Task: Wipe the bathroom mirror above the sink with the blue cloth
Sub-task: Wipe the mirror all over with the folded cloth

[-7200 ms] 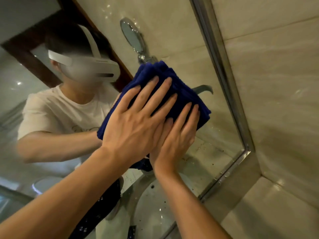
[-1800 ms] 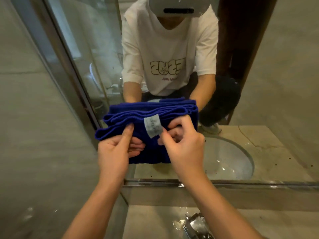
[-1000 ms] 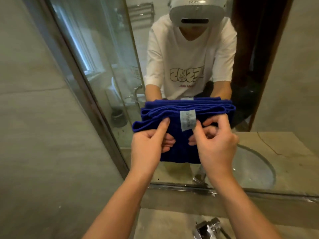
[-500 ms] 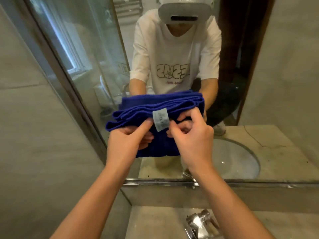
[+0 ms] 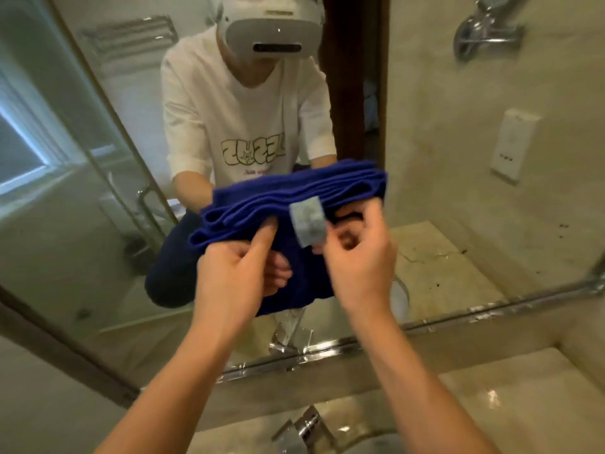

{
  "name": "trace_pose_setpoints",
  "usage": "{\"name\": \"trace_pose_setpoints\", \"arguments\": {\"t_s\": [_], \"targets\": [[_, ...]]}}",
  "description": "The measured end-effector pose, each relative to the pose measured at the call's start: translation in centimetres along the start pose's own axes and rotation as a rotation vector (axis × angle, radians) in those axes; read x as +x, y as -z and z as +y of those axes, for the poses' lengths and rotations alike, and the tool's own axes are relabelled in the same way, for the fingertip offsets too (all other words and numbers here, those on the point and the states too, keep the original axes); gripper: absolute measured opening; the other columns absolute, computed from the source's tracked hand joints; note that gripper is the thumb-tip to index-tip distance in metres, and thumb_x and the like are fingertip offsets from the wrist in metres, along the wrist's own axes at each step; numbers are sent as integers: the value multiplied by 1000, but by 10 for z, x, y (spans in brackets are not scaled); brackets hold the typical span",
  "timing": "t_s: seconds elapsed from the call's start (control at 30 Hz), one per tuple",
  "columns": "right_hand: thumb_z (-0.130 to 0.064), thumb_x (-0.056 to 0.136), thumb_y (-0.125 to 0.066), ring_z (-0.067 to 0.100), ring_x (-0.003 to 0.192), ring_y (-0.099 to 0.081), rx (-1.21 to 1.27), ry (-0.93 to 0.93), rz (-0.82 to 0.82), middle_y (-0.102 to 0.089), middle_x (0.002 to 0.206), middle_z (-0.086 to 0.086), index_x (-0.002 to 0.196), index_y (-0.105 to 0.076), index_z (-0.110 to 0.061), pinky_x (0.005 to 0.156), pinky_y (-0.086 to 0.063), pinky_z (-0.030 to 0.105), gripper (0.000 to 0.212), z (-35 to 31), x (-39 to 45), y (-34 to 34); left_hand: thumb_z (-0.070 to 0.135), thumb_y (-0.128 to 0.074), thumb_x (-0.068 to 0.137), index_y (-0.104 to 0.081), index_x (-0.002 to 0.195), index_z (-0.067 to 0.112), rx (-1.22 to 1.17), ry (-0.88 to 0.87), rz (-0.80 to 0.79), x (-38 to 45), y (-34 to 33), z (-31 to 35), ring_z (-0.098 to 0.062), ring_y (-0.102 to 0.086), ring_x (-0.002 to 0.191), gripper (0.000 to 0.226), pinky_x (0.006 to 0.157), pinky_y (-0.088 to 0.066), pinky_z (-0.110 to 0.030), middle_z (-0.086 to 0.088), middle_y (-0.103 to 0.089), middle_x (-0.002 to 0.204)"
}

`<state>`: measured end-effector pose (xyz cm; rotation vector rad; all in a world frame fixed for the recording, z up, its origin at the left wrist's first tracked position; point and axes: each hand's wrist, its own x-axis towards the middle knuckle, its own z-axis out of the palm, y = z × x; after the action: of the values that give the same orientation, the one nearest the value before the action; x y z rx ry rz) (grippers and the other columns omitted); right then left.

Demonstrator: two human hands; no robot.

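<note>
Holding the folded blue cloth (image 5: 294, 204) in front of the mirror (image 5: 458, 158), both hands are closed on it: the left hand (image 5: 235, 276) pinches the stacked folds, thumb on top, and the right hand (image 5: 357, 257) grips beside the grey label (image 5: 308, 221). The step is judged to be refolding for a fresh face; layers should be squared and the label turned inward before the cloth is pressed flat. Open glass is available to the right and above. The metal frame (image 5: 458, 317) below and the faucet (image 5: 304, 427) on the tabletop (image 5: 507, 404) limit downward strokes.
</note>
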<state>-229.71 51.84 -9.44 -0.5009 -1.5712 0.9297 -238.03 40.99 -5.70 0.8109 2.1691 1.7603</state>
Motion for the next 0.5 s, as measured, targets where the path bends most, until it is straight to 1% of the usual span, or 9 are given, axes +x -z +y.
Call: {"name": "trace_pose_setpoints", "arguments": {"t_s": [0.03,0.07,0.13,0.17,0.23,0.33,0.43,0.5], "targets": [[-38,82,-70,3,60,-64,-49,34,3,-65,67,-9,91,-50,-22,54,-51,21,27,1,-4,-4,51,-58,90,-71,57,3,15,22,21,-2,3,-3,-34,-70,60,59,65,-58,-39,-17,-70,60],[-41,82,-69,4,61,-64,-81,58,9,-66,69,-9,92,-52,-19,53,-50,23,29,4,-6,-7,49,-57,91,-70,54,3,68,25,42,-3,6,-6,-34,-69,57,61,65,-58,-40,-17,-69,58],[-41,85,-64,7,60,-65,-114,94,28,-69,69,-8,94,-57,-16,53,-51,29,28,10,-2,-5,43,-54,96,-69,50,4,161,-7,68,-2,3,-5,-31,-69,54,62,64,-57,-39,-14,-69,55],[-41,88,-62,6,60,-66,-108,108,26,-70,67,-8,94,-59,-15,53,-52,31,27,13,2,-1,41,-52,97,-69,52,3,166,-23,71,-2,-1,-2,-30,-69,55,61,63,-57,-38,-13,-69,55],[-39,90,-62,1,58,-66,-42,122,16,-70,63,-8,92,-61,-14,54,-53,29,25,20,11,12,38,-51,98,-70,59,-1,163,-49,54,-3,-14,5,-29,-70,56,58,61,-56,-36,-13,-70,57],[-33,88,-67,-3,57,-65,47,109,37,-69,61,-8,91,-63,-12,54,-53,24,22,31,21,33,38,-52,97,-70,60,0,189,-91,51,-3,-37,12,-25,-70,55,56,61,-57,-37,-11,-70,56],[-31,87,-68,-2,54,-65,107,60,73,-69,60,-7,90,-62,-11,51,-55,29,21,43,30,53,41,-53,96,-70,56,7,253,-162,67,-3,-63,18,-20,-68,51,55,63,-58,-43,-5,-69,53],[-31,87,-67,-2,52,-65,140,31,121,-68,58,-10,88,-61,-12,50,-55,30,20,53,38,70,48,-52,93,-70,52,14,327,-238,57,-3,-83,23,-16,-67,49,57,65,-58,-45,0,-68,51]]}}
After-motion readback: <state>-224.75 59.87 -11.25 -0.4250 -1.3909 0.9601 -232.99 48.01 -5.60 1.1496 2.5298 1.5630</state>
